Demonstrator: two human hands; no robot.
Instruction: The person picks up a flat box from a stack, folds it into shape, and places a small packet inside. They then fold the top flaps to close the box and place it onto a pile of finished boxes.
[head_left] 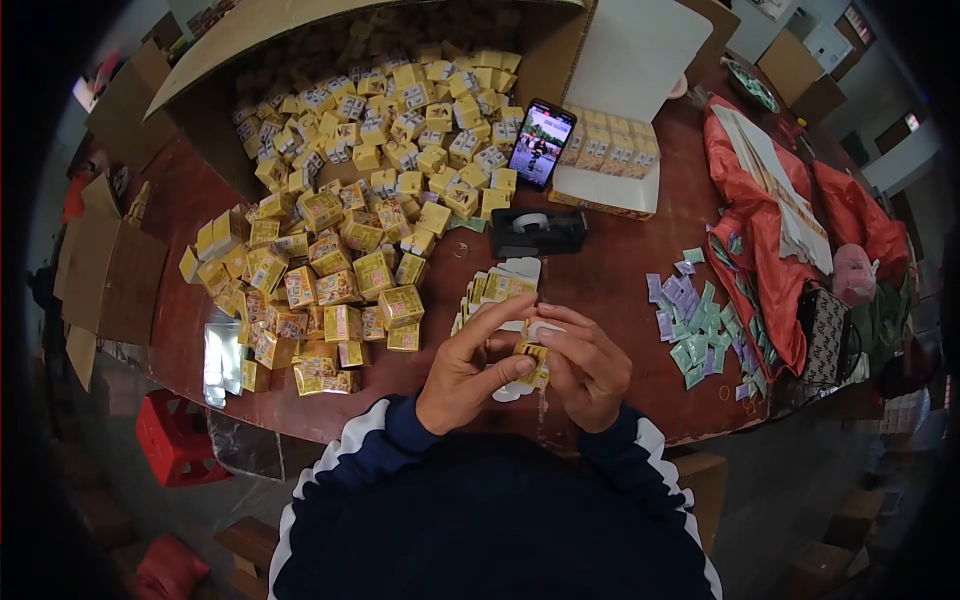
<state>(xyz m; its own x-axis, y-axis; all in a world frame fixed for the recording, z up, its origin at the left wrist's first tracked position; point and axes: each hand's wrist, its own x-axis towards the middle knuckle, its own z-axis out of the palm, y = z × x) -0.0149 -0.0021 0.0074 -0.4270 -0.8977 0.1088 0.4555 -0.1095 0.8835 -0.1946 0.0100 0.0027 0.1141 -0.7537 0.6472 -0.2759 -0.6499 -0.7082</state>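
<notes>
— While the heap of yellow boxes [330, 280] lies left of the tape dispenser [538, 232], what are the hands doing?
— Just below the dispenser, left hand [470, 365] and right hand [585, 365] both pinch one small yellow box [533, 362]. Paper slips [700, 320] lie right of it on the surface [620, 290].

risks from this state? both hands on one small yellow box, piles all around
1. Both hands, left hand and right hand, pinch the small yellow box above the table edge; a slipped grip could drop it to the floor.
2. The stack of flat cartons sits just beyond the fingers; a forward reach might scatter it.
3. The phone leans against the white box; a bump may topple it.
</notes>
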